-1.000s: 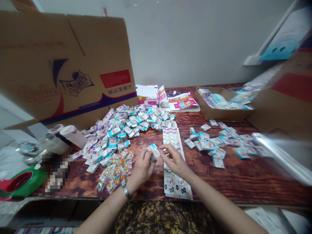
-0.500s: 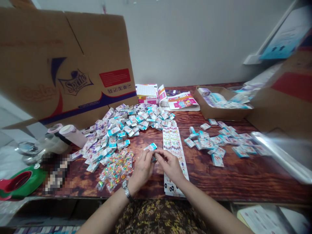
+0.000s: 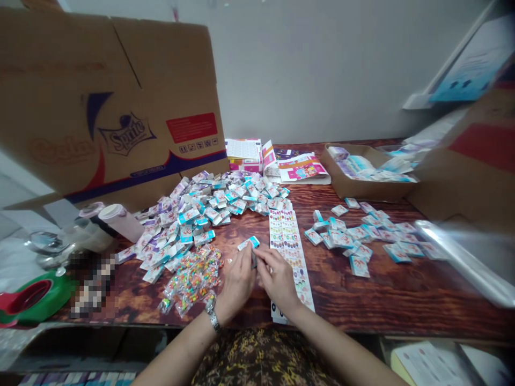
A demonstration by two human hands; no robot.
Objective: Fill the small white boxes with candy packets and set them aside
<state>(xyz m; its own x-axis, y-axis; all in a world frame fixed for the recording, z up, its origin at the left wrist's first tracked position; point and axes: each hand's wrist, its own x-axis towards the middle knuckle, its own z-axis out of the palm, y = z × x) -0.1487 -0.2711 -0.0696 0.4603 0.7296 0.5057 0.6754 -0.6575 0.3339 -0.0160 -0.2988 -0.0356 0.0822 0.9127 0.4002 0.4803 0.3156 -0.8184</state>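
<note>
My left hand [image 3: 236,283] and my right hand [image 3: 278,279] meet over the near middle of the wooden table [image 3: 386,300]. Both pinch one small white and turquoise carton [image 3: 249,244] with its flap raised. The right hand rests on a long printed sticker sheet [image 3: 286,236] that runs away from me. Just left of my left hand lies a heap of small clear bags with coloured bits [image 3: 193,279]. A watch sits on my left wrist.
A large pile of small cartons [image 3: 201,212] spreads at the left, a smaller group [image 3: 362,236] at the right. A big cardboard box [image 3: 104,107] stands back left, an open tray of packets [image 3: 364,171] back right. Green tape dispenser [image 3: 36,297] and cups [image 3: 120,222] lie far left.
My right hand has moved left to join the left hand on the small carton. Both hands have drawn slightly nearer to me.
</note>
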